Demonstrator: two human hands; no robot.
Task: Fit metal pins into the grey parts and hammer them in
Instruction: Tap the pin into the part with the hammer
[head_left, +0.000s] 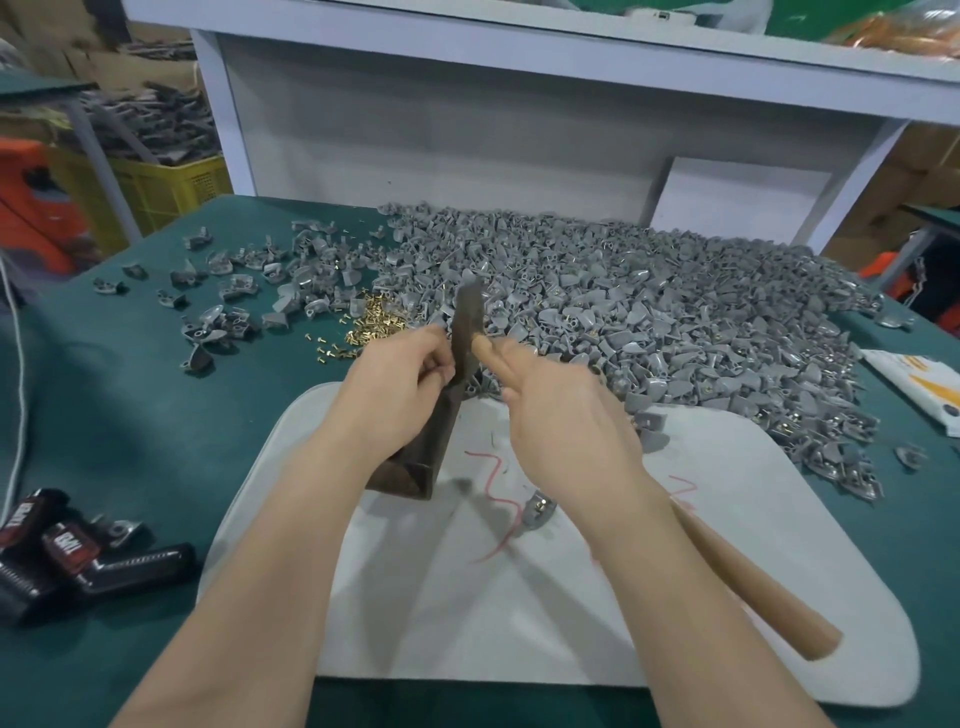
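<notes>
Left hand (400, 387) curling around the upright dark metal block (436, 452), right hand (563, 421) laying straight fingers (491, 356) against its top, grey parts (649, 312) lying heaped just beyond both hands, brass pins (374, 325) beyond the left, hammer (753, 579) lying under the right forearm.

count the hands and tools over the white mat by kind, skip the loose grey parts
hands: 2 (left hand, right hand)
hammer: 1
dark metal block: 1
total: 4
</notes>
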